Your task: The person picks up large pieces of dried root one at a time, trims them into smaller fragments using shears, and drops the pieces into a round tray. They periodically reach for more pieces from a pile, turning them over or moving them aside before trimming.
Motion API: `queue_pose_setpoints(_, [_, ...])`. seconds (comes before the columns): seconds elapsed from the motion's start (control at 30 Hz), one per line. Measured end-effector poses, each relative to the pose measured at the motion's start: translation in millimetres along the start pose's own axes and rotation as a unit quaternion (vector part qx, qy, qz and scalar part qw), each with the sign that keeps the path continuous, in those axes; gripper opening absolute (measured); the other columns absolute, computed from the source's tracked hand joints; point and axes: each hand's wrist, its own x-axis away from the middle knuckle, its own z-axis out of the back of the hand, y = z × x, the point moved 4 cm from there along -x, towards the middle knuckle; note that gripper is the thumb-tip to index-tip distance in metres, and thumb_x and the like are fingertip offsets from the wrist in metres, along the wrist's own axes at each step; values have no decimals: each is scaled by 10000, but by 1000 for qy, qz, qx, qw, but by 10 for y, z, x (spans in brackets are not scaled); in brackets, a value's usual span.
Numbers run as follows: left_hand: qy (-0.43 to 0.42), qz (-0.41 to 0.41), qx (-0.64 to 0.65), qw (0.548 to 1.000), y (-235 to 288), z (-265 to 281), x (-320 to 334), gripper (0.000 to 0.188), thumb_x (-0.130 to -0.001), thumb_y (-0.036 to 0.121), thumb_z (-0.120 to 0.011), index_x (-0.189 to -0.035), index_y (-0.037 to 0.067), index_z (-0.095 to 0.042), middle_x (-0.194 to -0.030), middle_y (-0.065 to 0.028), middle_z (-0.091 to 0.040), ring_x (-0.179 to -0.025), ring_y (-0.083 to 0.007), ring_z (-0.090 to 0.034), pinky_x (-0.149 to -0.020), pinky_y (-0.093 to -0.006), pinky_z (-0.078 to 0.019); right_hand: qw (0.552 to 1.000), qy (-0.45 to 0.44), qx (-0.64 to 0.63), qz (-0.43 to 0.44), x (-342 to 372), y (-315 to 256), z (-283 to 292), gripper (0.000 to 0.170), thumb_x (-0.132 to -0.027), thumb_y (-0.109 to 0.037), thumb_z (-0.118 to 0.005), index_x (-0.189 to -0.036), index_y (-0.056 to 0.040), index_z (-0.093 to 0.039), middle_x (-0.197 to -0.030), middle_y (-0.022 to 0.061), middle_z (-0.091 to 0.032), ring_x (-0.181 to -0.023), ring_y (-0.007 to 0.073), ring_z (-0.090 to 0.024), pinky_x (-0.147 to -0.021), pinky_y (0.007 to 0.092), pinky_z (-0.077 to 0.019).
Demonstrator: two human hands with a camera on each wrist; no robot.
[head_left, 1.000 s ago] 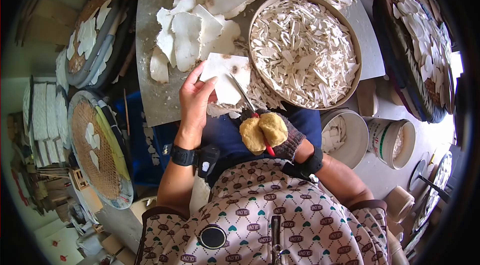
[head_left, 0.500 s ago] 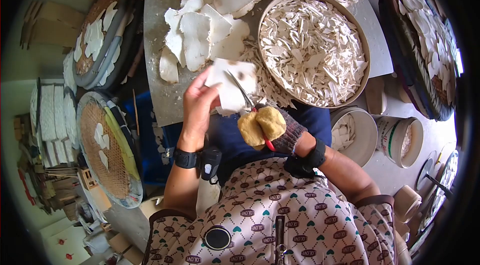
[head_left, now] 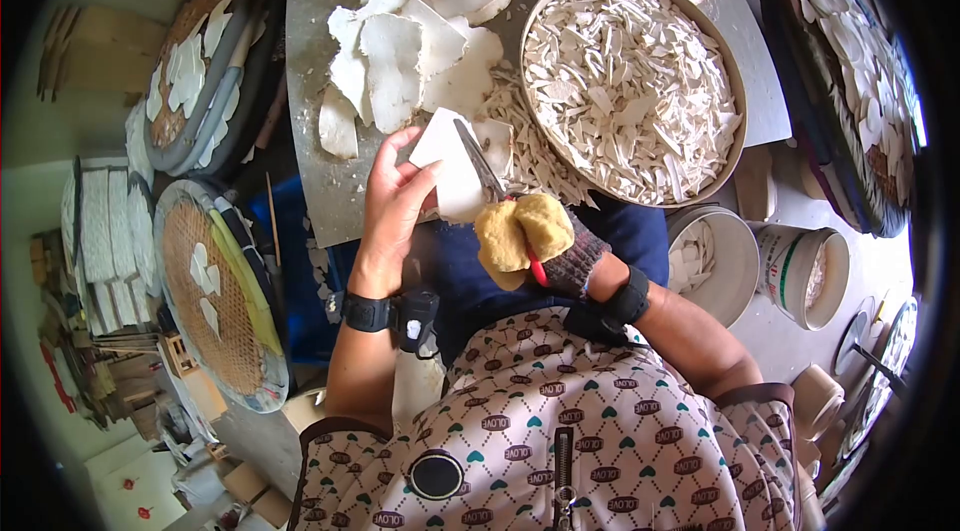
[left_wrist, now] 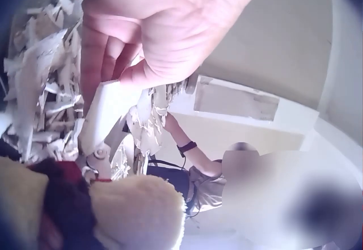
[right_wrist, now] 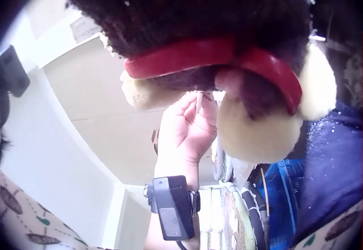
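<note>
My bare left hand (head_left: 392,206) pinches a flat white slice (head_left: 448,176) between thumb and fingers, above the table's near edge. My right hand (head_left: 580,261), in a dark knitted glove, grips scissors (head_left: 482,166) with red handles. Bulky yellow padding (head_left: 545,229) wraps the gloved fingers and hides much of the grip. The blades lie along the slice's right edge. A smaller pale piece (head_left: 495,143) shows just right of the blades. In the left wrist view, the slice (left_wrist: 108,111) is seen nearly edge-on above the scissors' pivot (left_wrist: 101,152).
A round tray (head_left: 735,131) heaped with white chips stands on the metal table (head_left: 325,196), loose chips beside it. Larger slices (head_left: 390,66) lie behind the left hand. Buckets (head_left: 735,301) stand on the floor at right; woven trays (head_left: 190,321) lean at left. Another person's arm (left_wrist: 181,136) appears beyond.
The scissor blades have moved up along the slice. Its brown-spotted right part has come away, leaving a narrower slice in my left hand. The head view has shifted slightly.
</note>
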Motion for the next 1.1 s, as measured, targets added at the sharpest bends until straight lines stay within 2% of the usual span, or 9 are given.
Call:
queue_pose_setpoints(0.23, [-101, 13, -91, 991, 96, -42, 128, 381, -826, -8, -554, -1182, 33, -426, -904, -74, -638, -784, -61, -566, -704, -194, -445, 961, 14, -274, -38, 67, 14, -62, 306, -836, -169, -614, -1100, -46, -522, -1051, 84, -597, -941, 208, -595, -841, 307, -471])
queue_pose_setpoints(0.3, [-95, -2, -92, 991, 73, -24, 150, 421, -810, -26, -562, -1199, 36, -411, -921, -85, -633, -809, -88, -578, -714, -212, -463, 999, 29, -24, 20, 84, 16, 9, 352, -785, -192, -654, -1084, -52, -530, -1040, 95, -600, -923, 228, -598, -820, 312, -478])
queue_pose_setpoints(0.4, [-37, -60, -64, 995, 72, 51, 192, 483, -793, -44, -571, -1228, 42, -379, -967, -113, -618, -856, -150, -606, -718, -259, -508, 998, 45, 39, -15, 139, -20, 67, 447, -692, -236, -715, -1065, -64, -540, -1013, 106, -604, -900, 254, -600, -802, 319, -483])
queue_pose_setpoints(0.6, [204, -184, 149, 950, 22, 297, 94, 468, -812, -12, -603, -1207, 38, -357, -1046, -125, -577, -856, -165, -595, -683, -258, -514, 985, -10, 168, -19, 200, 200, 50, 267, -872, -179, -572, -1047, 20, -542, -1016, 104, -606, -895, 179, -601, -823, 297, -494])
queue_pose_setpoints(0.77, [138, -162, 100, 972, 3, 163, 115, 439, -837, -1, -570, -1228, 25, -373, -1063, -135, -581, -905, -182, -597, -741, -296, -520, 952, -5, -302, -53, 104, 27, -66, 268, -882, -169, -572, -1070, 19, -542, -1032, 81, -606, -930, 155, -594, -840, 286, -486])
queue_pose_setpoints(0.9, [115, -137, 104, 978, 33, 93, 124, 423, -845, 2, -559, -1233, 23, -391, -1056, -134, -589, -917, -180, -599, -757, -305, -522, 998, -12, 66, -12, 124, -78, -10, 280, -876, -168, -579, -1082, 18, -538, -1041, 82, -606, -949, 146, -588, -848, 283, -481])
queue_pose_setpoints(0.97, [132, -137, 107, 976, 0, 137, 113, 410, -846, 5, -559, -1225, 19, -402, -1036, -127, -597, -908, -169, -601, -756, -295, -520, 998, -13, -6, -54, 178, -24, -20, 279, -874, -166, -580, -1080, 17, -538, -1041, 88, -606, -941, 144, -589, -846, 283, -481])
queue_pose_setpoints(1.07, [137, -139, 98, 976, -79, 211, 66, 391, -849, 8, -557, -1212, 5, -411, -996, -116, -612, -893, -153, -602, -752, -282, -516, 935, -42, 350, 44, 267, -45, -29, 272, -869, -160, -583, -1078, 9, -541, -1035, 88, -608, -928, 141, -591, -839, 282, -481])
queue_pose_setpoints(1.1, [120, -130, 92, 980, -77, 195, 68, 386, -849, 9, -558, -1207, -2, -413, -982, -112, -616, -888, -149, -602, -749, -279, -516, 975, -32, 220, 14, 254, -43, -23, 295, -833, -158, -613, -1076, -9, -541, -1035, 83, -607, -937, 154, -590, -845, 285, -475])
